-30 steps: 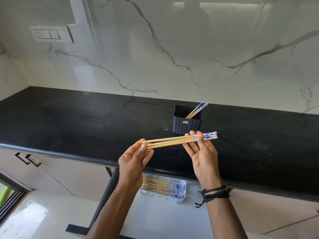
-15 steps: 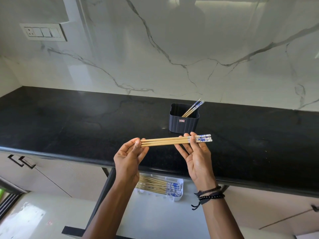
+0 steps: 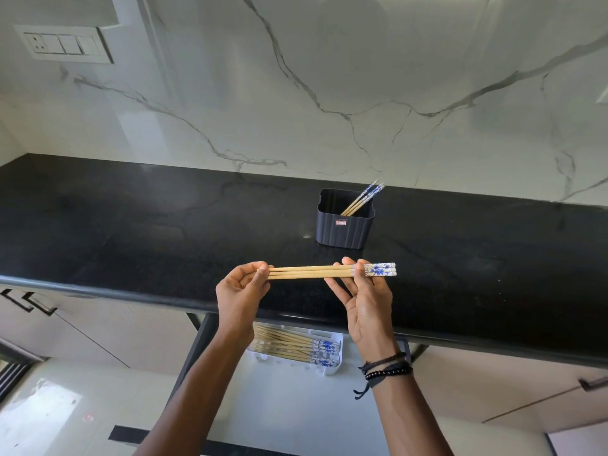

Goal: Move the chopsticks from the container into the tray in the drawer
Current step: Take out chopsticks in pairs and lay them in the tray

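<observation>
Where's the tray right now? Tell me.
Head view, bottom centre: the white tray sits in the open drawer just under the black counter, holding chopsticks.

White marble wall (image 3: 362, 77) with grey veins, switch panel (image 3: 62, 44) up in the left corner. Glossy black worktop (image 3: 131, 225), beige cabinets (image 3: 108, 330) with dark handles (image 3: 29, 299), shiny pale floor (image 3: 42, 416) catching daylight.
</observation>
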